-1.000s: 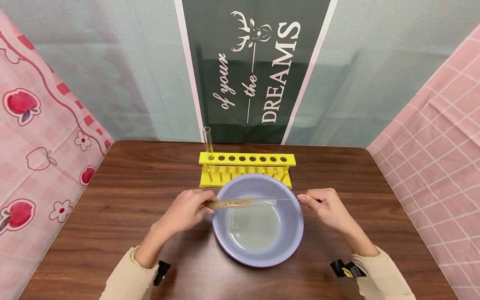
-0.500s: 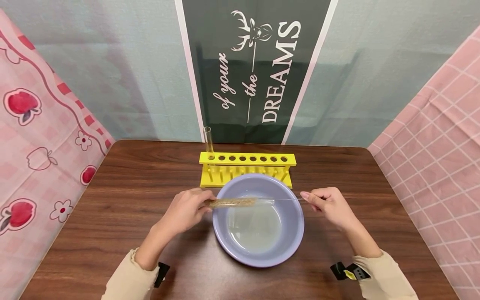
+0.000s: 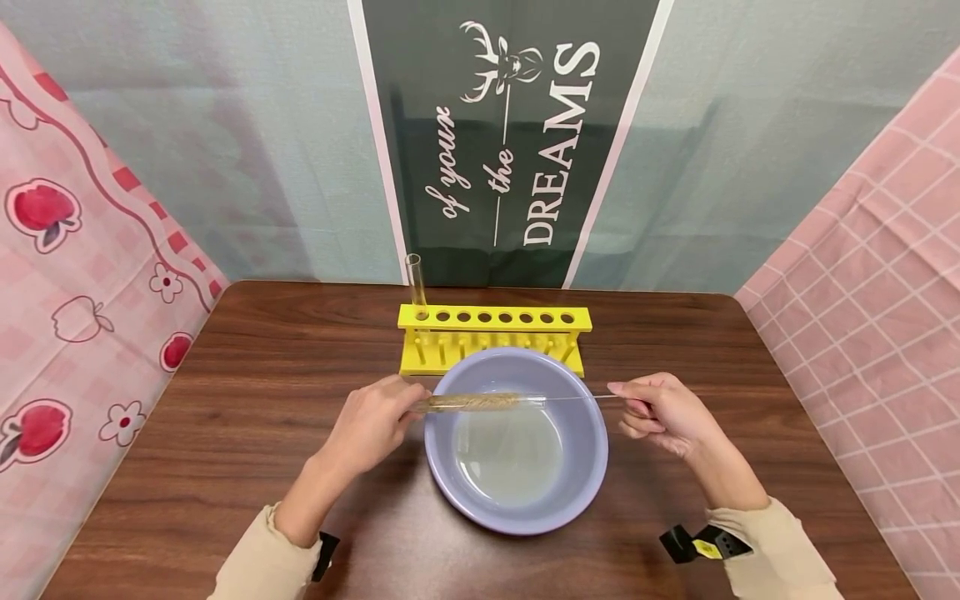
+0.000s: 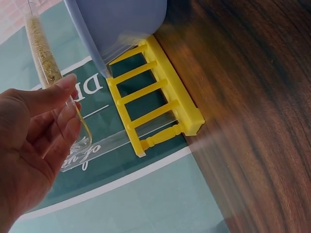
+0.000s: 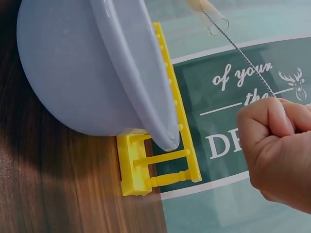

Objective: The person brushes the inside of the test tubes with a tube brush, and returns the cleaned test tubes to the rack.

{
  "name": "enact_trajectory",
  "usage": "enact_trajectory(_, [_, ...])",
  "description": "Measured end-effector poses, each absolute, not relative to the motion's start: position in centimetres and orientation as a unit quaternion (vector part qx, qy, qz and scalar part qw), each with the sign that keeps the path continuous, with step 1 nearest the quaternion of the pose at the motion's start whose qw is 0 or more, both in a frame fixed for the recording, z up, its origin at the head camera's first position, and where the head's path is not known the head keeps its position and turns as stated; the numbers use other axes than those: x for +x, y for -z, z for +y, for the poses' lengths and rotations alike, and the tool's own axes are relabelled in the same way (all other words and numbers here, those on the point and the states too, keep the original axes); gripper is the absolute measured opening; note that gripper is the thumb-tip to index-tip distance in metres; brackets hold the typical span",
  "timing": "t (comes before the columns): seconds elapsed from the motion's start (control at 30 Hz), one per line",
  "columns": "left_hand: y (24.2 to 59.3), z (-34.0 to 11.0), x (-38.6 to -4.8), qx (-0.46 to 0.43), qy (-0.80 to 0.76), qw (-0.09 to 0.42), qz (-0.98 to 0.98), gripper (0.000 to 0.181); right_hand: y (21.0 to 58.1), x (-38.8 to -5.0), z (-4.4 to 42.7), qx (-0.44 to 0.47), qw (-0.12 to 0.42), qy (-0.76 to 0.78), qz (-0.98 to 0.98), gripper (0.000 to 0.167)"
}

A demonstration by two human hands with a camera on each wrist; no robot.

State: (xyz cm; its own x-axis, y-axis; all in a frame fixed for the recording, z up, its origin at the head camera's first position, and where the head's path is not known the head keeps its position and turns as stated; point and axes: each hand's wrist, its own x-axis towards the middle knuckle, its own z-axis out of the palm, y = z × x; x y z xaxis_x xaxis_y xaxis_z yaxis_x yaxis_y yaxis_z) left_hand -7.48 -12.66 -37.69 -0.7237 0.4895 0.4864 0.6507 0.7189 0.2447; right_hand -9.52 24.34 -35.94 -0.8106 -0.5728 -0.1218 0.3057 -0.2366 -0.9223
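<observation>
Over the lilac basin [image 3: 516, 527], a clear glass test tube [image 3: 532, 401] lies nearly level. My left hand [image 3: 375, 423] grips its left end between thumb and fingers. Inside it are the tan bristles of a test tube brush [image 3: 480, 402]. From the tube's right-hand mouth, the twisted wire stem [image 5: 245, 58] runs out to my right hand [image 3: 670, 415], which pinches it beyond the basin's right rim. Thumb and curled fingers hide the stem's end. In the left wrist view the tube [image 4: 41, 53] tilts up away from my left hand [image 4: 36, 141].
Cloudy water [image 3: 510, 458] fills the basin's bottom. Just behind stands a yellow test tube rack [image 3: 495, 317], partly covered by the basin. Another glass test tube [image 3: 415, 279] stands upright in its leftmost hole. Patterned cloths hang around the wooden table [image 3: 300, 333].
My right hand has moved slightly right, drawing the brush toward the tube's mouth; the bristles sit further right and more wire shows. My left hand has hardly moved.
</observation>
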Motion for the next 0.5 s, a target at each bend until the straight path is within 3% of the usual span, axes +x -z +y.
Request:
enact_trajectory(0.13, [37.9, -12.7, -7.5, -0.319, 0.205, 0.192, -0.905, 0.029, 36.0, -9.4, 24.4, -0.138, 0.249, 0.759, 0.586, 0.04])
enact_trajectory(0.3, [37.9, -13.1, -7.6, -0.318, 0.218, 0.159, -0.909, 0.027, 36.3, -9.0, 24.5, -0.151, 0.123, 0.632, 0.75, 0.041])
enact_trajectory(0.5, [38.1, -13.8, -7.8, -0.32, 0.238, 0.103, -0.911, 0.025, 37.0, -8.5, 24.8, -0.169, 0.028, 0.492, 0.853, 0.036])
